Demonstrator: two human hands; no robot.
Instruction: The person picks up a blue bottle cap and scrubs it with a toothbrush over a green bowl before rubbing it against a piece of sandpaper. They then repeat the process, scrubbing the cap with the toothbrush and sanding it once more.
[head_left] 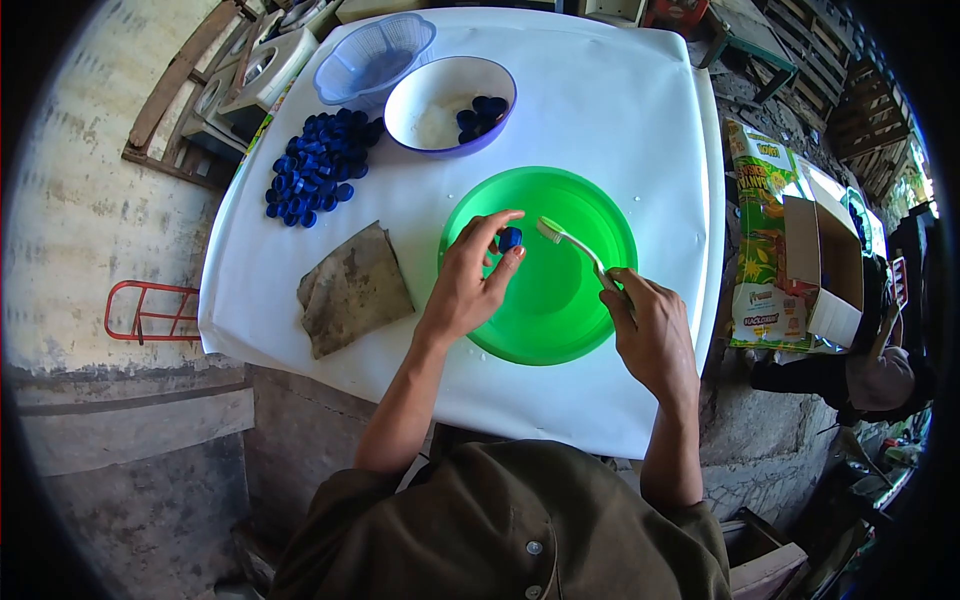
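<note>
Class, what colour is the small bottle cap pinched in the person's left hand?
The small round plastic bottle cap is dark blue; head view.

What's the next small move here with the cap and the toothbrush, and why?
Probably bring the toothbrush bristles onto the blue cap. The left hand pinches the cap over the green basin, and the right hand holds the brush with its head just beside the cap, seemingly not yet touching.

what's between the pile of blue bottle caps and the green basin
In the head view, only bare white table cover lies between the blue plastic caps and green round plastic basin.
</note>
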